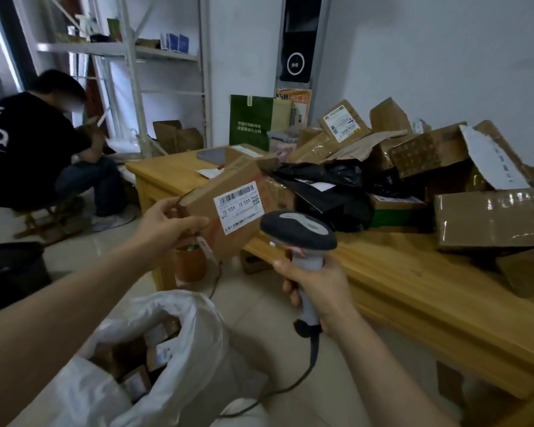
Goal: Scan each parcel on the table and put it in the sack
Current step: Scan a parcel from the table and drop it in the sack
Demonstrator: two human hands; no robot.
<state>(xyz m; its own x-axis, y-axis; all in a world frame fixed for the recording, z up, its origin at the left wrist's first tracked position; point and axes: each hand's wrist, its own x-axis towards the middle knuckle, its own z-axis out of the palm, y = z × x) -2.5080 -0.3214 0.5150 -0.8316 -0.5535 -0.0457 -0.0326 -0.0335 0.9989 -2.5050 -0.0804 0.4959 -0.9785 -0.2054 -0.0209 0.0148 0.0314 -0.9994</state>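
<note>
Head camera view: a person's two hands work over one white sack (198, 337) beside one wooden table (413, 291). The left hand (167, 222) grips a single brown cardboard parcel (210, 208) by its near corner, thumb on the front face and fingers curled behind, holding it up in the air off the table's edge and above the sack. One white label (239, 208) with a barcode faces the camera.

The right hand (318, 283) is clenched round the grey handle of one barcode scanner (299, 231), whose dark head sits just beside the parcel's lower right corner. One black cable (290, 386) trails from the handle down to the floor.

The sack stands open below the left forearm, with at least three boxes showing inside it. On the table, a heap of brown boxes (487, 217) and black plastic bags (327, 180) covers the far half; well over ten pieces, exact number unclear.

One seated person in a black top (28, 149) is at the left, near one metal shelf (130, 53). One black bucket (13, 272) and one orange bin (190, 263) stand on the floor.
</note>
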